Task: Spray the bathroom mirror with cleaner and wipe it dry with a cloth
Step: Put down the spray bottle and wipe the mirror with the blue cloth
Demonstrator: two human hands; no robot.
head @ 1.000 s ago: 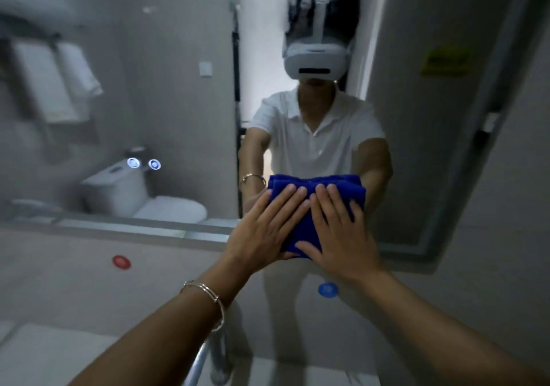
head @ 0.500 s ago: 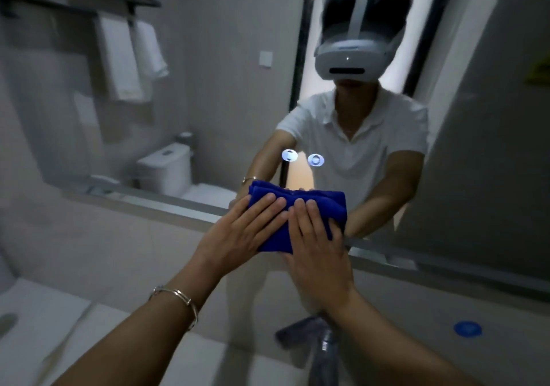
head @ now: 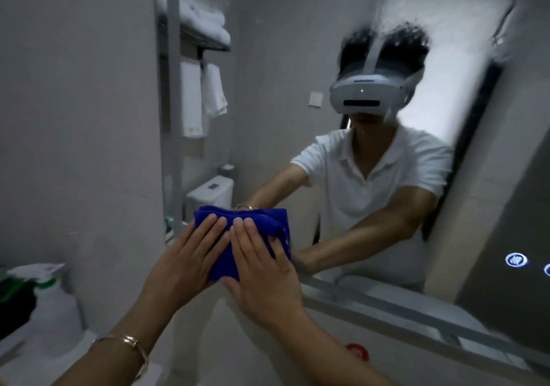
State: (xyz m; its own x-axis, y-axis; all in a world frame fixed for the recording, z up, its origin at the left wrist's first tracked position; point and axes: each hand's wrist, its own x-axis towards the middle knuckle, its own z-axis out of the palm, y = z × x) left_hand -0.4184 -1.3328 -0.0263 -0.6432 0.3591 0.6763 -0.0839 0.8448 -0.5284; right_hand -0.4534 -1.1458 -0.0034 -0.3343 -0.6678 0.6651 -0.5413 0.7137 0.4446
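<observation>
On the cloth (head: 262, 222), both hands (head: 184, 266) (head: 265, 278) flat

The blue cloth (head: 253, 223) has slid left along the lower part of the mirror (head: 282, 117) and now lies close to its left edge. The left hand (head: 184, 262) and right hand (head: 262, 272) have travelled with it, pressed flat. The lit touch buttons (head: 516, 260), which were just above the cloth half a second ago, are now well off to the right. The view has swung left, bringing a spray bottle (head: 44, 296) in at the lower left. The blue spot has left the frame, and a red sticker (head: 355, 351) shows by the right forearm.
</observation>
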